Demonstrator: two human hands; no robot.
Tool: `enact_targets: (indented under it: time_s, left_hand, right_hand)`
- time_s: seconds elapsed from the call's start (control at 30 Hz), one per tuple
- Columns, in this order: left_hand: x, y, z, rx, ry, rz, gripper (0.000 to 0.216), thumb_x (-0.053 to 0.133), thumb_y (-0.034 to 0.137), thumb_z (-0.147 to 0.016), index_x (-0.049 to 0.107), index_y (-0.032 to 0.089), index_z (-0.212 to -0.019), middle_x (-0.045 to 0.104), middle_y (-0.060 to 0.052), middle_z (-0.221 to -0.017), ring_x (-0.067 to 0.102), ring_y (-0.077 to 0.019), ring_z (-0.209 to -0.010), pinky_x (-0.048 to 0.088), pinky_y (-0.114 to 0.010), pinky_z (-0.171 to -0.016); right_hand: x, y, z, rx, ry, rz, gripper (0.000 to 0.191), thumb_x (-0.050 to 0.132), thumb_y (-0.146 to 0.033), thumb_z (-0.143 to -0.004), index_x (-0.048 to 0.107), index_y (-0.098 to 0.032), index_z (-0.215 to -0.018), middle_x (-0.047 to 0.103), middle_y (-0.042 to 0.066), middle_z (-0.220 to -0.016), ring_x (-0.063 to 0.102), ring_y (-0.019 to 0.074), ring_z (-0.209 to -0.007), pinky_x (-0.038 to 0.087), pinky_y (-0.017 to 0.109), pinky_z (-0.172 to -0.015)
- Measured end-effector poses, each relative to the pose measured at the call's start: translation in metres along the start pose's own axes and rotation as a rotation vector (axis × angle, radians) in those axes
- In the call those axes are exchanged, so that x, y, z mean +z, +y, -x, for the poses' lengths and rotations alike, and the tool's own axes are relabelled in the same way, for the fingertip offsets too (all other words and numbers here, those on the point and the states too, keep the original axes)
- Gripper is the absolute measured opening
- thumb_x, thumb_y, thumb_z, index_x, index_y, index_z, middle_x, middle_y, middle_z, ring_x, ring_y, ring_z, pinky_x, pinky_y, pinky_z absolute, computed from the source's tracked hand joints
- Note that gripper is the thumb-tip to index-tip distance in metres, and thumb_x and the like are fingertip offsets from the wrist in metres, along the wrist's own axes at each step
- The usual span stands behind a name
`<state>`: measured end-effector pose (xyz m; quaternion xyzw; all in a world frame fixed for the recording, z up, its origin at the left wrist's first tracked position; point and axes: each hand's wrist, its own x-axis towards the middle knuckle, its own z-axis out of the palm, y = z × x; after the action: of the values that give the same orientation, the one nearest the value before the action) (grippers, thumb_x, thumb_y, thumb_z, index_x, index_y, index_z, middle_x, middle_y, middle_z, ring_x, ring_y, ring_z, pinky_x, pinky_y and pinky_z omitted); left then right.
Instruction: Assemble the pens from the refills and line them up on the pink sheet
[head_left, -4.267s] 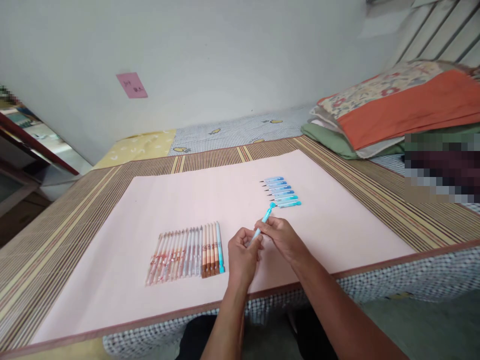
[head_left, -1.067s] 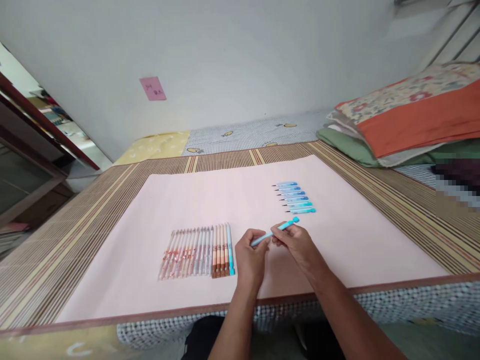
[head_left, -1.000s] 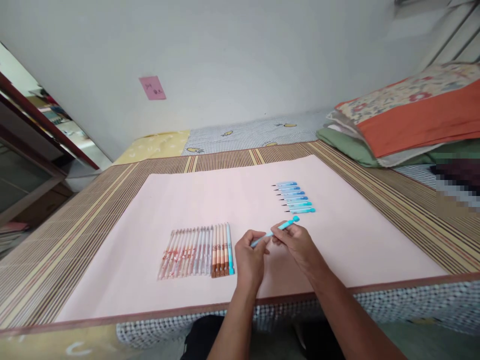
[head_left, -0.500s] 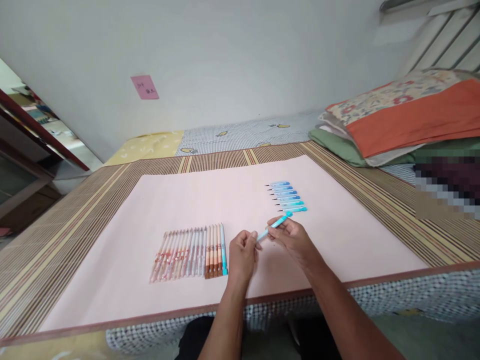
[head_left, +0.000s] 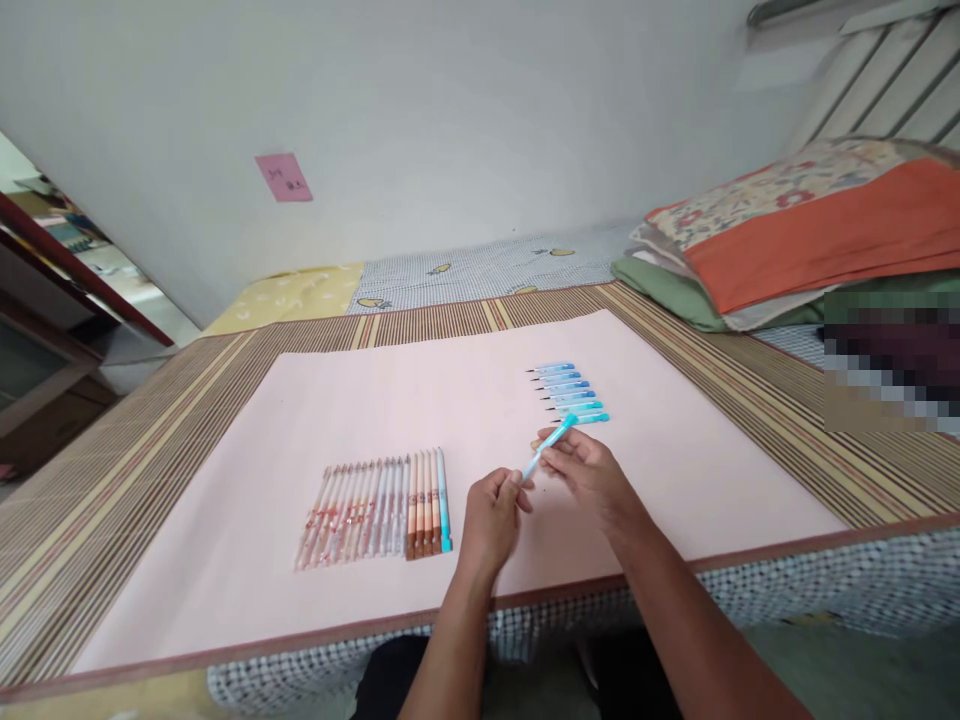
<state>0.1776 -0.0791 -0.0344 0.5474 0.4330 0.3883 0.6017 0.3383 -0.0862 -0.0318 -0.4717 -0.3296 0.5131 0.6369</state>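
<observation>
Between my two hands is a slim light-blue pencil (head_left: 556,434) with a turquoise end, slanting up to the right. My left hand (head_left: 491,515) is closed, pinching its lower end between thumb and fingers. The fingers of my right hand (head_left: 596,478) are closed around its middle; its lower tip is hidden. Beyond the right hand lies a column of blue and turquoise pencils (head_left: 566,385), dark points facing left. Left of my left hand, a neat row of pencils (head_left: 360,505) runs from pinkish patterned ones to brown-ended ones, with a turquoise-ended pencil (head_left: 442,500) at its right end.
A large pink sheet (head_left: 375,400) lies under the pencils on a striped mat (head_left: 180,400). Folded bedding with an orange edge (head_left: 810,250) is piled at the right. Behind stands a white wall (head_left: 450,120) bearing a pink note (head_left: 283,178).
The held pencil has turned a little steeper. My left hand has shifted slightly right, and both hands keep their grip. The view has moved slightly.
</observation>
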Motion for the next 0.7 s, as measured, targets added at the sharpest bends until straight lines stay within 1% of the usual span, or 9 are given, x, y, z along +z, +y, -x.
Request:
enact_targets:
  time_s: [0.07,0.17,0.23,0.3,0.37,0.43,0.57,0.63,0.7]
  left_hand:
    - [0.001,-0.003,-0.001,-0.005,0.005,-0.018,0.038,0.053,0.049,-0.090,0.067,0.016,-0.078,0.059,-0.001,-0.057,0.039,-0.0095,-0.042,0.027,-0.025,-0.045]
    - [0.001,-0.006,-0.003,-0.024,0.029,0.002,0.034,0.054,0.047,-0.089,0.066,0.016,-0.079,0.059,0.000,-0.058,0.039,-0.0092,-0.041,0.027,-0.024,-0.045]
    - [0.001,-0.008,-0.004,-0.024,0.040,0.030,0.031,0.058,0.046,-0.087,0.065,0.016,-0.079,0.059,0.000,-0.058,0.041,-0.0093,-0.042,0.028,-0.024,-0.046]
    - [0.000,-0.008,-0.005,-0.023,0.060,0.074,0.029,0.063,0.045,-0.083,0.064,0.016,-0.077,0.061,0.000,-0.059,0.044,-0.0095,-0.045,0.031,-0.024,-0.048]
    - [-0.001,-0.007,-0.006,-0.034,0.088,0.153,0.029,0.069,0.044,-0.079,0.063,0.016,-0.076,0.062,-0.001,-0.061,0.047,-0.0094,-0.047,0.034,-0.023,-0.051]
    - [-0.003,-0.004,-0.005,-0.063,0.117,0.271,0.030,0.075,0.043,-0.074,0.062,0.016,-0.075,0.063,-0.001,-0.063,0.049,-0.0087,-0.049,0.035,-0.022,-0.052]
    - [-0.007,0.003,-0.004,-0.107,0.151,0.438,0.034,0.084,0.038,-0.064,0.062,0.016,-0.078,0.064,-0.001,-0.067,0.052,-0.0091,-0.054,0.030,-0.020,-0.049]
    - [-0.008,0.005,-0.003,-0.108,0.152,0.453,0.035,0.087,0.033,-0.061,0.063,0.016,-0.079,0.064,-0.001,-0.067,0.054,-0.0101,-0.058,0.030,-0.019,-0.049]
    - [-0.008,0.005,-0.003,-0.110,0.153,0.467,0.035,0.088,0.031,-0.059,0.064,0.016,-0.079,0.064,-0.001,-0.067,0.055,-0.0105,-0.059,0.031,-0.020,-0.050]
  right_hand:
    - [-0.001,0.000,-0.003,0.002,0.030,-0.086,0.034,0.087,-0.035,-0.067,0.073,-0.019,-0.094,0.073,0.005,-0.087,0.059,0.0142,-0.068,0.046,0.029,-0.063]
    - [-0.004,0.001,-0.007,-0.001,0.079,-0.195,0.031,0.087,-0.035,-0.067,0.074,-0.019,-0.090,0.072,0.005,-0.086,0.059,0.0132,-0.069,0.048,0.028,-0.063]
    - [-0.007,0.004,-0.011,-0.007,0.114,-0.219,0.032,0.088,-0.037,-0.067,0.074,-0.020,-0.089,0.071,0.004,-0.085,0.060,0.0138,-0.071,0.050,0.028,-0.064]
    - [-0.013,0.007,-0.015,-0.014,0.150,-0.169,0.032,0.086,-0.040,-0.067,0.073,-0.020,-0.089,0.071,0.005,-0.086,0.062,0.0155,-0.072,0.051,0.029,-0.065]
    - [-0.020,0.010,-0.019,-0.039,0.201,-0.012,0.032,0.083,-0.043,-0.069,0.072,-0.019,-0.087,0.071,0.006,-0.086,0.063,0.0179,-0.073,0.050,0.031,-0.065]
    - [-0.028,0.012,-0.023,-0.095,0.259,0.227,0.030,0.078,-0.043,-0.072,0.072,-0.018,-0.086,0.071,0.007,-0.084,0.063,0.0204,-0.073,0.048,0.033,-0.065]
    - [-0.045,0.012,-0.027,-0.218,0.301,0.723,0.019,0.068,-0.037,-0.074,0.070,-0.019,-0.077,0.069,0.005,-0.073,0.060,0.0217,-0.069,0.044,0.033,-0.065]
    - [-0.050,0.011,-0.028,-0.222,0.298,0.813,0.018,0.065,-0.037,-0.075,0.067,-0.019,-0.071,0.067,0.004,-0.068,0.057,0.0203,-0.064,0.042,0.032,-0.061]
    - [-0.053,0.009,-0.027,-0.226,0.310,0.803,0.020,0.063,-0.039,-0.077,0.067,-0.019,-0.076,0.067,0.004,-0.069,0.057,0.0201,-0.064,0.042,0.031,-0.061]
